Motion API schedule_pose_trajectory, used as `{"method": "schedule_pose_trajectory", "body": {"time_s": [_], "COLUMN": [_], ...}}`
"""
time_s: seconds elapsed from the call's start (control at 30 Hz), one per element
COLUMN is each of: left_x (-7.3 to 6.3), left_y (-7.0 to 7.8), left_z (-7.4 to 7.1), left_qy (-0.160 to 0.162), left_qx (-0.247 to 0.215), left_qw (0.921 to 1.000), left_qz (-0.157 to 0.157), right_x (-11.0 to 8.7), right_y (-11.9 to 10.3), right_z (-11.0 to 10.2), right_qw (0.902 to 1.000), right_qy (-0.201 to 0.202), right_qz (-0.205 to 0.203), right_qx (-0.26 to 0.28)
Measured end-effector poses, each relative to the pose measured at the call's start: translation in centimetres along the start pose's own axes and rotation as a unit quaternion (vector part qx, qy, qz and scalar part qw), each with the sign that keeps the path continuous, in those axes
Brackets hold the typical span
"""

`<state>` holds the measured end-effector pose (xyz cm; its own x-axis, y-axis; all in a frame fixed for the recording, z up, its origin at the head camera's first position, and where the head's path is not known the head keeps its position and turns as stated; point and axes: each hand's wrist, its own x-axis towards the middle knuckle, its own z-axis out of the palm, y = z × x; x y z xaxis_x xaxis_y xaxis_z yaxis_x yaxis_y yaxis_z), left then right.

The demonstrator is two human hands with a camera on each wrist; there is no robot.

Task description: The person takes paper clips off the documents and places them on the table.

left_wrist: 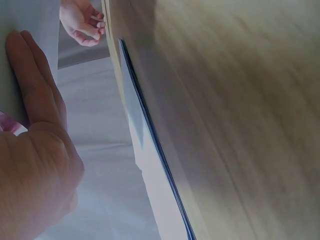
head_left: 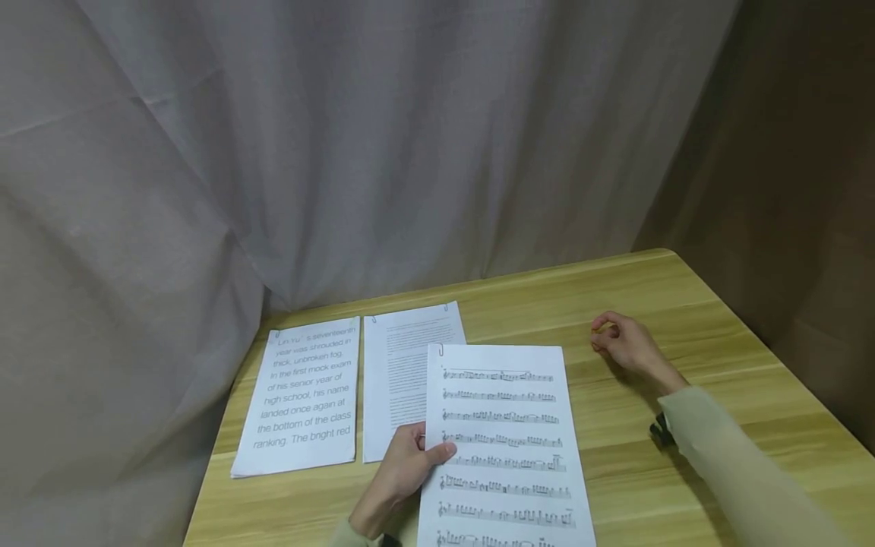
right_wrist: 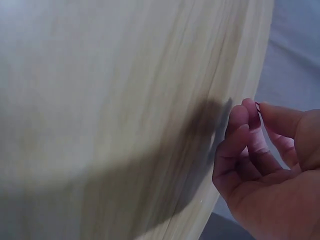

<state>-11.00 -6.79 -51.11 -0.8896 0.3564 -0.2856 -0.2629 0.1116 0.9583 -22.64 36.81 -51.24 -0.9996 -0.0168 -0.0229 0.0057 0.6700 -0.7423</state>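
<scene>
My left hand [head_left: 405, 465] grips the left edge of a sheet of printed music [head_left: 502, 480], thumb on the front and fingers behind. A paper clip [head_left: 440, 350] sits at the top left corner of that sheet. In the left wrist view, the fingers [left_wrist: 35, 80] lie straight against the back of the paper. To the right, above the table, my right hand [head_left: 627, 346] pinches a small thin paper clip [right_wrist: 258, 107] between thumb and fingertips; most of it is hidden by the fingers.
Two clipped paper stacks lie on the wooden table [head_left: 683, 319]: a large-print text [head_left: 307, 403] at the left and a small-print text [head_left: 379, 380] beside it, partly covered by the music sheet. A grey curtain [head_left: 410, 152] hangs behind the table's back edge.
</scene>
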Motion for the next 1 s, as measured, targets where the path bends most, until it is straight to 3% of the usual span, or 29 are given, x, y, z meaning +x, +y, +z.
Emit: {"method": "schedule_pose_trajectory", "body": {"time_s": [0.33, 0.7, 1.0], "left_x": [0.2, 0.3, 0.4], "left_y": [-0.1, -0.2, -0.2], "left_z": [0.0, 0.0, 0.0], "left_qy": [-0.002, -0.004, 0.0], "left_qx": [-0.009, -0.016, -0.017], "left_qw": [1.0, 0.9999, 0.9998], "left_qz": [-0.001, -0.004, -0.005], "right_x": [1.1, 1.6, 1.6], "right_y": [0.6, 0.5, 0.4], "right_z": [0.3, 0.4, 0.4], "right_qw": [0.9964, 0.9946, 0.9936], "right_qy": [-0.002, -0.02, 0.003], "right_qz": [-0.008, 0.007, 0.018], "right_qx": [-0.085, -0.102, -0.111]}}
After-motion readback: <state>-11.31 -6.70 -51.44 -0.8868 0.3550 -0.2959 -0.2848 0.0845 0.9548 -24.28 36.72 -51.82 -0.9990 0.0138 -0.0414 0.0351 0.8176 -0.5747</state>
